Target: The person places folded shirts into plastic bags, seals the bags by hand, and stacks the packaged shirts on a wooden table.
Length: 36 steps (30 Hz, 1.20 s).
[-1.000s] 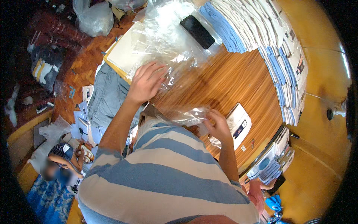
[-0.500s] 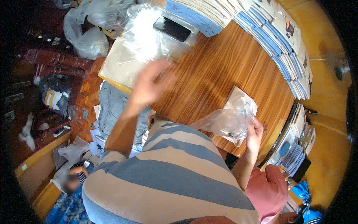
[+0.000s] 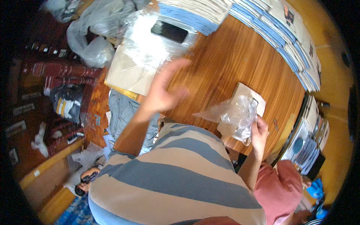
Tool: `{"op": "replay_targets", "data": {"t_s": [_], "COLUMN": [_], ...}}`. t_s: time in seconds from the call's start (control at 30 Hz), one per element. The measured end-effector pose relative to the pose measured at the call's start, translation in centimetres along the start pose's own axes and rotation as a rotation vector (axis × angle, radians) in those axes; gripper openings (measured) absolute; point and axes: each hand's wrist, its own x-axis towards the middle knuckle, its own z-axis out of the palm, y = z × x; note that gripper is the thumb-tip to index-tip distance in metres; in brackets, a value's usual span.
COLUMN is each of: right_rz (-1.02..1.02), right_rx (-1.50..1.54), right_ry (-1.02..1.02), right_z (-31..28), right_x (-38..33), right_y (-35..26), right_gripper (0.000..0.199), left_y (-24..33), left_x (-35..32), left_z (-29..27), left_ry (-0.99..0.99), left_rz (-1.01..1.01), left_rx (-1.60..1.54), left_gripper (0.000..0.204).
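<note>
My right hand grips the edge of a clear plastic bag at the table's near right. Beneath the bag lies a folded pale garment, partly covered by the crumpled film. My left hand hangs over the table's left part with thumb and fingers apart, holding nothing and slightly blurred. It is nearest to a pile of clear plastic bags that glares with light on a beige board. On the pile rests a black phone.
Stacks of folded white and blue garments line the table's far right edge; another stack stands at the back. Grey cloth sits below the board. Large plastic bags lie far left. A person in red is close on my right.
My left hand has shifted a little to the right, its fingers spreading. My right hand keeps its grip on the plastic bag, which has bunched up more over the garment.
</note>
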Motion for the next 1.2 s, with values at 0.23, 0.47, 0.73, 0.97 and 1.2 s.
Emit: {"op": "replay_targets", "data": {"t_s": [0.23, 0.47, 0.73, 0.97, 1.2], "right_rz": [0.188, 0.115, 0.015, -0.578, -0.438], "right_rx": [0.213, 0.42, 0.332, -0.003, 0.386], "right_ry": [-0.147, 0.343, 0.073, 0.052, -0.212], "right_z": [-2.7, -7.6, -10.8, -11.8, -8.3], "right_x": [4.5, 3.6, 2.9, 3.5, 7.2], "right_y": [-3.7, 2.8, 5.7, -2.5, -1.9], "right_gripper": [0.022, 0.02, 0.025, 0.073, 0.043], "left_y": [1.7, 0.7, 3.5, 10.0, 12.4], "left_x": [2.3, 8.2, 11.4, 14.7, 16.3], "left_z": [10.0, 9.6, 12.1, 14.4, 14.9], "left_ry": [-0.588, -0.867, -0.635, -0.784, -0.928], "left_rz": [-0.206, -0.257, -0.477, -0.466, -0.404], "left_rx": [-0.424, -0.202, -0.67, -0.526, -0.376], "left_gripper": [0.027, 0.023, 0.031, 0.028, 0.027]}}
